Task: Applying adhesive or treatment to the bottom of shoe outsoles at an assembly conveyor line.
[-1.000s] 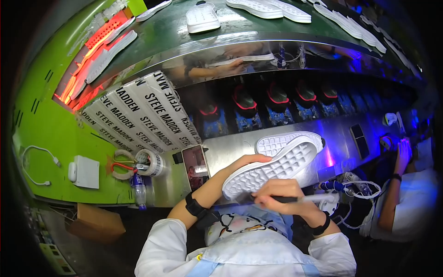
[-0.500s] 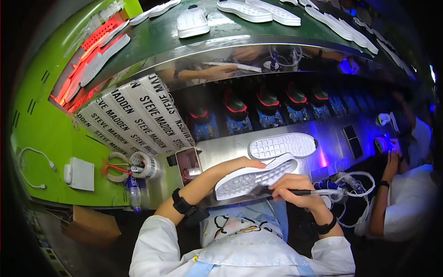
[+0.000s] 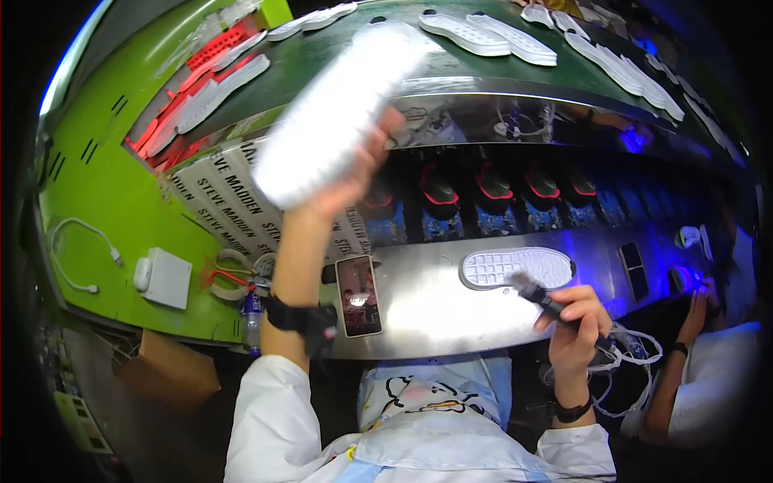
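Raised toward the far green conveyor, my left hand [image 3: 354, 181] grips a white shoe sole [image 3: 334, 121], both smeared by motion. The sole hides part of the stack of printed wrapping and the belt's near edge. My right hand [image 3: 578, 318] closes around a black-handled brush [image 3: 555, 307], its blurred tip pointing up and left. That tip overlaps the near edge of a second white sole [image 3: 499, 267] lying on the metal bench; I cannot tell if they touch. This sole's gridded side faces up.
More white soles [image 3: 463, 34] lie along the green conveyor [image 3: 386, 76]. A phone [image 3: 358, 298] rests on the metal bench [image 3: 427, 322], with tape rolls and a bottle [image 3: 251, 322] to its left. White tubing [image 3: 644, 362] loops beside my right wrist. A co-worker's arm [image 3: 684, 338] is at the right.
My left hand has lifted its sole from above the bench up and away, toward the conveyor. My right hand with the brush has moved right, apart from that sole. The view has shifted slightly.
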Demonstrator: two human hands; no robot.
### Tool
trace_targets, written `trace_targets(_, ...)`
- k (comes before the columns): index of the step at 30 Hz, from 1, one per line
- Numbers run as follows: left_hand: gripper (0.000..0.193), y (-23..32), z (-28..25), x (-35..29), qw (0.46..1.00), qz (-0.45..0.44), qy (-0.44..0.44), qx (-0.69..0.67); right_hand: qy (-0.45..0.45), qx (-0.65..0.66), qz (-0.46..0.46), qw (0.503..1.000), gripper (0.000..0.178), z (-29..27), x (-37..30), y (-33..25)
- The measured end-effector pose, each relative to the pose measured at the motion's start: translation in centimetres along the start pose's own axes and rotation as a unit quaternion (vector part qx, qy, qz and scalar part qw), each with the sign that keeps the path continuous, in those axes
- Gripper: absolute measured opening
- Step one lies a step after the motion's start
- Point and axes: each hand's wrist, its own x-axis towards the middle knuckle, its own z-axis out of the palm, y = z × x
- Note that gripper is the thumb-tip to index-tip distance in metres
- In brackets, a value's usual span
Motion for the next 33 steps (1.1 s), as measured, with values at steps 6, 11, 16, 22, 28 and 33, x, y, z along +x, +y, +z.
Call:
trace_targets(6, 0.030, 2.3, 7.2, 5.8, 0.703, 0.343, 0.151, 0.604, 0.062, 0.016, 0.095, 0.993, 0.013, -0.3, -0.7, 1.8)
trace_targets(11, 0.071, 11.8, 5.9, 11.7, 0.112, 0.126, 0.437, 0.883, 0.120, -0.011, 0.150, 0.981, 0.023, 0.2, -2.6, 1.4)
trace_targets(16, 0.035, 11.7, 5.4, 12.6, 0.253, 0.175, 0.385, 0.870, 0.107, -0.030, 0.176, 0.978, 0.027, -0.2, -2.8, 1.2)
trace_targets(22, 0.059, -0.3, 6.9, 4.5, 0.648, 0.284, 0.221, 0.671, 0.127, -0.006, 0.201, 0.971, 0.028, -2.5, -2.5, 2.0)
trace_targets(28, 0.066, -8.1, -13.8, -11.4, 0.974, -0.066, 0.212, -0.037, 0.040, 0.229, 0.217, 0.948, 0.021, -0.2, -3.8, 0.9)
trace_targets(33, 0.072, -18.9, -19.3, -11.2, 0.984, -0.051, 0.134, 0.108, 0.023, -0.134, 0.290, 0.947, 0.018, 1.8, -4.4, 2.6)
